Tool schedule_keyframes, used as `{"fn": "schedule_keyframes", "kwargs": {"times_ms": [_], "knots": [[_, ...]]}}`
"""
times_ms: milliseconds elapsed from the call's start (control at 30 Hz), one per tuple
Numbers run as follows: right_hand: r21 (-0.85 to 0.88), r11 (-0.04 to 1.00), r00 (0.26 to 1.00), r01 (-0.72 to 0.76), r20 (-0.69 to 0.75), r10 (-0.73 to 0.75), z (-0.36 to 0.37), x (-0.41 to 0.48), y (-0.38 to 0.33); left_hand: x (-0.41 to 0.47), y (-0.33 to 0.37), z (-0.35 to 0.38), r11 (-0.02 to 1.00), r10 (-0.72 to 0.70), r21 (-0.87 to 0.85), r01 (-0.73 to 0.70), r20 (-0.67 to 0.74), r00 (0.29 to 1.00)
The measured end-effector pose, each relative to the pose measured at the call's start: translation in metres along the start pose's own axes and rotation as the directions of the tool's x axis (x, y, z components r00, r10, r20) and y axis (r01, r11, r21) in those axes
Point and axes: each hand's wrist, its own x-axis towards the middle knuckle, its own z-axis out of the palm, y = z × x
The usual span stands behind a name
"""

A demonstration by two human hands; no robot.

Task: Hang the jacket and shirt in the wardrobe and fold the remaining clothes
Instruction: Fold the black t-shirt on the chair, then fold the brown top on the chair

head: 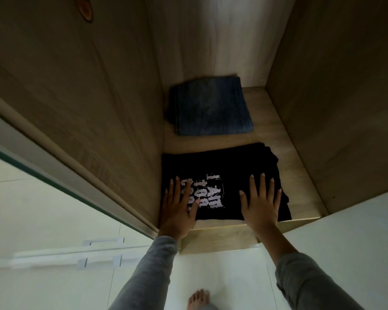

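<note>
A folded black T-shirt [222, 162] is being touched on the wardrobe shelf [278, 135] by two flat, spread hands.
The T-shirt, printed in white lettering, is lying at the front of the shelf, against the left wall panel [112, 121]. The left hand [177, 211] is being laid on its near left corner, fingers straight and fanned, partly over the print. The right hand [261, 206] is being rested on its near right part, fingers likewise straight and apart, the print lying between the two. Folded blue jeans [208, 106] are lying just behind the T-shirt, apart from it. A bare foot [198, 299] is standing on the pale floor below.
</note>
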Motion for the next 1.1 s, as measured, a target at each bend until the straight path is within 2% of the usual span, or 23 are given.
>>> {"fn": "schedule_keyframes", "kwargs": {"times_ms": [133, 233, 367, 533, 767, 967, 1100], "knots": [[-0.027, 0.999, 0.988, 0.038, 0.15, -0.034, -0.02, -0.002, 0.003, -0.001, 0.008, -0.018, 0.995, -0.1, 0.027, 0.096, 0.18, 0.979], [0.015, 0.998, 0.978, 0.053, 0.202, -0.055, -0.048, -0.01, 0.001, -0.007, 0.019, -0.045, 0.99, -0.136, 0.007, 0.138, 0.233, 0.963], [0.158, 0.987, 0.983, 0.036, 0.171, -0.063, -0.097, -0.033, -0.012, -0.021, 0.041, -0.091, 0.996, -0.088, -0.019, 0.092, 0.143, 0.986], [0.284, 0.957, 0.978, 0.066, 0.171, -0.118, -0.177, -0.056, -0.032, -0.039, 0.08, -0.163, 0.988, -0.074, -0.137, 0.075, 0.016, 0.997], [0.389, 0.915, 0.992, 0.111, 0.014, -0.126, -0.279, -0.084, -0.056, -0.062, 0.121, -0.261, 0.969, 0.018, -0.242, -0.049, -0.126, 0.992], [0.397, 0.889, 0.974, 0.227, -0.08, -0.213, -0.319, -0.138, -0.086, -0.124, 0.12, -0.316, 0.948, 0.057, -0.301, -0.105, -0.163, 0.985], [0.415, 0.868, 0.962, 0.274, -0.113, -0.25, -0.332, -0.203, -0.126, -0.199, 0.095, -0.341, 0.938, 0.087, -0.319, -0.136, -0.163, 0.983]]}}
